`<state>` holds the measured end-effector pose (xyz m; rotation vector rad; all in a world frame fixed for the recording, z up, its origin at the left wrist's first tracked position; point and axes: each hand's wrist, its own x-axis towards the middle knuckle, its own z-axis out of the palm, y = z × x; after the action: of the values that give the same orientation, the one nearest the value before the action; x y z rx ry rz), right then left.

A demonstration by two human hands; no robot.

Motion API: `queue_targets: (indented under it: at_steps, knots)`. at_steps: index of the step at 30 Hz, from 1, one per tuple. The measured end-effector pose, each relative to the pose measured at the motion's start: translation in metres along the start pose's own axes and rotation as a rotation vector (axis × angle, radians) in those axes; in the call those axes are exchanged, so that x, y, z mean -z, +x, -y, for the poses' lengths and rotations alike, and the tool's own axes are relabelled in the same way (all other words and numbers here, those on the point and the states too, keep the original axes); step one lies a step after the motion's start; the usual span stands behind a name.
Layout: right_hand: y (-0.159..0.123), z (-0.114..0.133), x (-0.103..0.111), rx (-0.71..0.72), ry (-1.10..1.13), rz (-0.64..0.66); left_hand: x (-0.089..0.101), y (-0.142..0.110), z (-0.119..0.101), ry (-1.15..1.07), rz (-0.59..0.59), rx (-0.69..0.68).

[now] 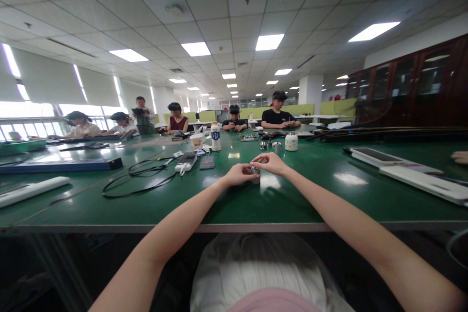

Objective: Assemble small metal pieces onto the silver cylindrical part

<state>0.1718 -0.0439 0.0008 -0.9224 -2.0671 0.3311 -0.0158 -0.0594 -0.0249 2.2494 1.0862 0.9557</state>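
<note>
On the green table, a small silver metal cylinder (256, 177) stands upright between my two hands. My left hand (240, 175) is wrapped round its side, thumb and fingers pressing on it. From above, my right hand (271, 163) bends its fingertips down to the top of the cylinder. Whether those fingertips hold a small part there is too small to make out. Beyond my hands, several small metal parts (277, 147) stand close to a white jar (291, 141).
A blue-labelled bottle (216, 137) and a plastic cup (196, 142) stand beyond my left hand. Black cable (141, 186) curls across the left. White flat devices (424, 183) lie at the right. Across the table sit several people, one of them in a black shirt (276, 118).
</note>
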Motion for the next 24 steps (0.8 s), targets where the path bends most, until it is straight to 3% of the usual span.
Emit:
queue_targets:
  at_steps: [9, 16, 21, 24]
  knots:
    - [-0.001, 0.002, 0.003, 0.039, -0.020, 0.054, -0.001, 0.001, 0.004, -0.001, 0.035, -0.007]
    - [-0.003, 0.014, 0.004, 0.048, 0.048, -0.056, 0.000, 0.000, -0.002, 0.010, 0.030, 0.016]
    - [0.004, -0.008, 0.011, -0.026, 0.093, -0.145, -0.001, 0.001, 0.001, 0.021, 0.015, 0.028]
    - [0.004, -0.033, 0.018, -0.116, 0.067, -0.030, 0.000, 0.002, 0.002, 0.023, 0.022, 0.024]
